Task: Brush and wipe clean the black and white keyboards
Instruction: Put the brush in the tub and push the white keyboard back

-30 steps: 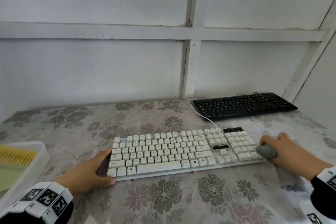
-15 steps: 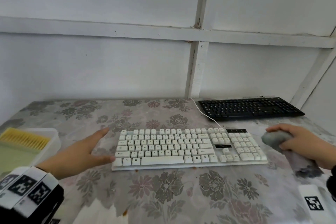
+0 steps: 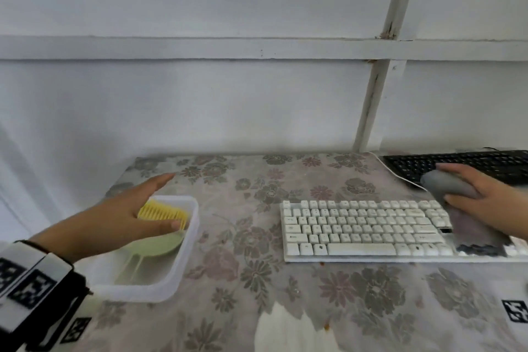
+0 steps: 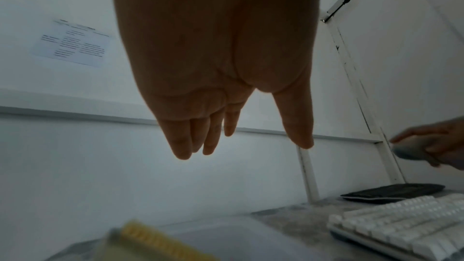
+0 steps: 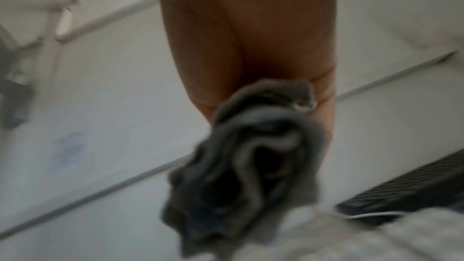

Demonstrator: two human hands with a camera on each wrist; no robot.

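Keyboards are lying on the floral table (image 3: 257, 308): the white keyboard (image 3: 363, 230) near me, the black keyboard (image 3: 457, 164) behind it by the wall. I am grasping a bunched grey cloth (image 3: 448, 184) in my right hand (image 3: 491, 203) above the white one's right end, while my left hand (image 3: 120, 214), fingers straight and holding nothing, is hovering over the yellow-bristled brush (image 3: 163, 213) in the translucent tub (image 3: 183, 263). I judge I am fetching the brush, so next I need to lower the left hand and grip its green body.
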